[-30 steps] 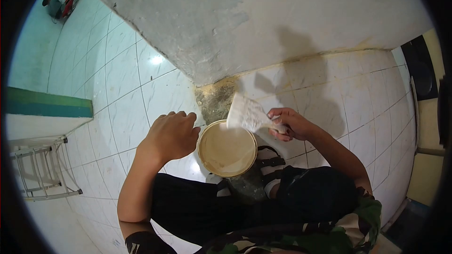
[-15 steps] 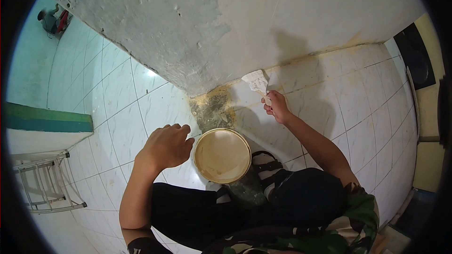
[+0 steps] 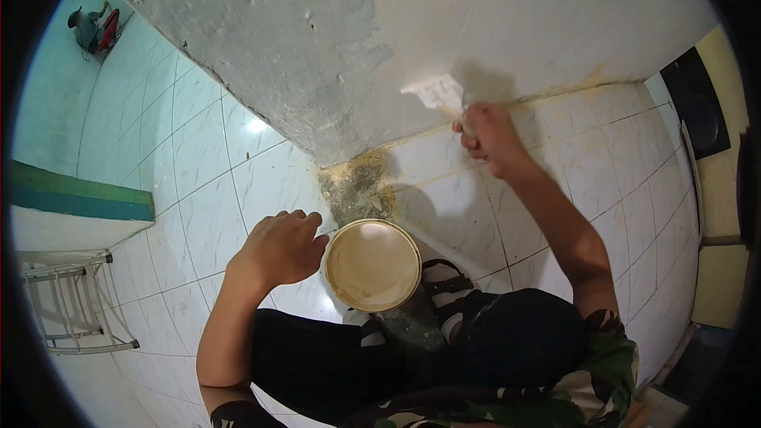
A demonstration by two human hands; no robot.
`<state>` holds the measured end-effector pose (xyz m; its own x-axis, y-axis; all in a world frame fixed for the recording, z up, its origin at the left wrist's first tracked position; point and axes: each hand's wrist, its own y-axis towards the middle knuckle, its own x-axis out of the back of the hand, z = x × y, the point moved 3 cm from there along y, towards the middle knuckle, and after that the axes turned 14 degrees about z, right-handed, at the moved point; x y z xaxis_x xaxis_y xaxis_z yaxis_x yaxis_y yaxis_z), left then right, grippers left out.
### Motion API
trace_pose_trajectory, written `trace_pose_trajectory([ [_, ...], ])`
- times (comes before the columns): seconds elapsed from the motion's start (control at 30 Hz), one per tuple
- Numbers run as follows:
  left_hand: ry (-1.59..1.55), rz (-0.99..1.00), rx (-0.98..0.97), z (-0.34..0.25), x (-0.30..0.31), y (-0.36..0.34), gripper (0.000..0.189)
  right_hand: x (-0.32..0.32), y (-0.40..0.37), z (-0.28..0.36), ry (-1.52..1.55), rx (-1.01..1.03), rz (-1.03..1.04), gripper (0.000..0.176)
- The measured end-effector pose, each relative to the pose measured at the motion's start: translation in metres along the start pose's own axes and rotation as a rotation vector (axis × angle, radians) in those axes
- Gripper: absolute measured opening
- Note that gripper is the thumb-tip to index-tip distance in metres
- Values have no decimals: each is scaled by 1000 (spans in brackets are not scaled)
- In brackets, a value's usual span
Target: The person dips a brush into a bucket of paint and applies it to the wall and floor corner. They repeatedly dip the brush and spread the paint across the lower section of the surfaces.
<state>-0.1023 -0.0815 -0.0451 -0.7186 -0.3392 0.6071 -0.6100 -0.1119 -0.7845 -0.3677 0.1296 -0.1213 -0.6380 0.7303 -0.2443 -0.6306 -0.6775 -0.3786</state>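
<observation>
Closest to us, our dark-clothed knees (image 3: 527, 333) are bent around a round tub (image 3: 418, 268), which stands upright between them and the wall and holds a pale, smooth paste (image 3: 372, 269). Just beyond its left side hangs our left hand (image 3: 281, 250), back turned up and fingers loosely curled; their undersides are hidden, so we cannot tell whether they hold anything, though nothing shows.

Farther out, our right hand (image 3: 493, 139) has its fingers closed around the handle of a broad scraper (image 3: 440, 93), its blade smeared white. The blade lies over the foot of the wall (image 3: 444, 24), tilted, with its edge pointing left; we cannot tell whether it touches. We judge the step in hand to be working paste onto this low strip, just above the floor tiles (image 3: 214, 166). The next move, as we read it, calls for the blade to lie nearly flat, with even pressure and a firm wrist, clear of the tiles.

Between tub and wall corner we see a rough, bare patch (image 3: 361, 190) of floor. Off left stands a metal ladder (image 3: 87, 309), and far behind it another person (image 3: 86, 30) crouches beside something red.
</observation>
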Motion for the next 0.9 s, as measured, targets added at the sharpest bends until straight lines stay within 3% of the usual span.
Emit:
trace_pose_trajectory([
  [0.13,-12,-4,-14,-4,3,-2,34,-25,-37,69,-8,75,47,12],
  [0.2,-8,-5,-18,-5,4,-4,34,-34,-53,91,-40,239,89,12],
  [0.4,-30,25,-17,-2,3,-4,35,-58,-67,99,-117,498,43,14],
  [0.5,-31,31,-11,-1,4,-3,36,-56,-37,62,-7,658,94,17],
  [0.67,-40,53,-18,1,2,3,38,-36,32,-32,106,624,193,19],
  [0.73,-41,60,-15,2,1,5,38,-27,52,-74,-32,572,93,17],
  [0.9,-38,98,2,2,2,8,41,-15,60,-153,24,445,55,12],
])
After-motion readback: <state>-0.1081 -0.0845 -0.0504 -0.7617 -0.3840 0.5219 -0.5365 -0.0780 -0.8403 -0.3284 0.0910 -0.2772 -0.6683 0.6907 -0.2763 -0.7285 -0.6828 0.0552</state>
